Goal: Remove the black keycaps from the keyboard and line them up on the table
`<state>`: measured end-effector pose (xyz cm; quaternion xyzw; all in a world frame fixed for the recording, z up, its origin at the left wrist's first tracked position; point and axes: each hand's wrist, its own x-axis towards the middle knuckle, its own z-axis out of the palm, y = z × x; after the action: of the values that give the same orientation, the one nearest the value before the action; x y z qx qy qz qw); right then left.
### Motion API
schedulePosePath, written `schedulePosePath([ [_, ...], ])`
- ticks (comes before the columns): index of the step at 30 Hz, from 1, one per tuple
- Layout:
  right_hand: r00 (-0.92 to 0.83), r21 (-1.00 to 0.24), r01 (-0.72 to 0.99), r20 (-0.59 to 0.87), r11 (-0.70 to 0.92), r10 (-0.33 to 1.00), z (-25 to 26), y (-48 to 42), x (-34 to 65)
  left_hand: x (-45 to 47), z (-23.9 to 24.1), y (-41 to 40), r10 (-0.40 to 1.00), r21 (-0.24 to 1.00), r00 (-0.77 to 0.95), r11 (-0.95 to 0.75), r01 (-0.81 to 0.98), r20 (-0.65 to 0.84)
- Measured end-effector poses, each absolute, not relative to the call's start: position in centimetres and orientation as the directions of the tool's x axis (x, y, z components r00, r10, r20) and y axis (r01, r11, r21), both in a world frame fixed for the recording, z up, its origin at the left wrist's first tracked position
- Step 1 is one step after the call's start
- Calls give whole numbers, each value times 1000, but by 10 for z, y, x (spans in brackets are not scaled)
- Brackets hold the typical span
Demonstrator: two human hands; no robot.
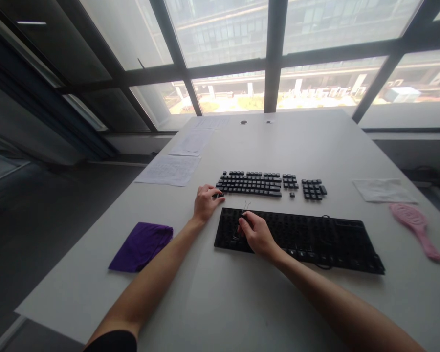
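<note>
Loose black keycaps [249, 184] lie on the table, laid out in rows like a keyboard. At the lower left corner of these rows, my left hand [205, 201] pinches a black keycap [219, 195] between thumb and fingers, at table level. Nearer to me is a black keyboard [308, 234], its keycaps mostly off and a row still on along the near edge. My right hand [258, 234] is closed around a keycap puller [246, 206] over the keyboard's left part. Thin wire prongs stick out beyond the fingers, while the palm hides most of the handle.
To the left lies a folded purple cloth [141, 247], with printed paper sheets [168, 170] farther back. A white cloth [385, 189] and a pink hairbrush [412, 222] rest at the right. Large windows [223, 93] stand behind the white table [190, 303].
</note>
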<state>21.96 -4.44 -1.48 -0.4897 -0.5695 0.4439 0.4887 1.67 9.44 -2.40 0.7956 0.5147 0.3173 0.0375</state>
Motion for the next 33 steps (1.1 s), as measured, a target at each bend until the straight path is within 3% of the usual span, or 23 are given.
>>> schedulePosePath([
  [11, -44, -987, 101, 122, 126, 992, -13, -45, 220, 14, -25, 95, 855, 434, 228, -445, 784, 466],
  [18, 71, -985, -151, 76, 86, 995, -6, -42, 223, 17, -7, 72, 824, 456, 221, -489, 744, 523],
  [22, 146, -959, -275, 23, 63, 989, 0, -40, 226, 20, 5, 19, 798, 510, 349, -589, 627, 491],
  [26, 132, -962, -267, 28, 63, 991, 3, -40, 227, 16, -3, -28, 694, 487, 576, -717, 499, 432],
  [33, 117, -972, -223, 44, 69, 992, 2, -42, 227, 16, -17, -36, 647, 470, 644, -753, 460, 408],
])
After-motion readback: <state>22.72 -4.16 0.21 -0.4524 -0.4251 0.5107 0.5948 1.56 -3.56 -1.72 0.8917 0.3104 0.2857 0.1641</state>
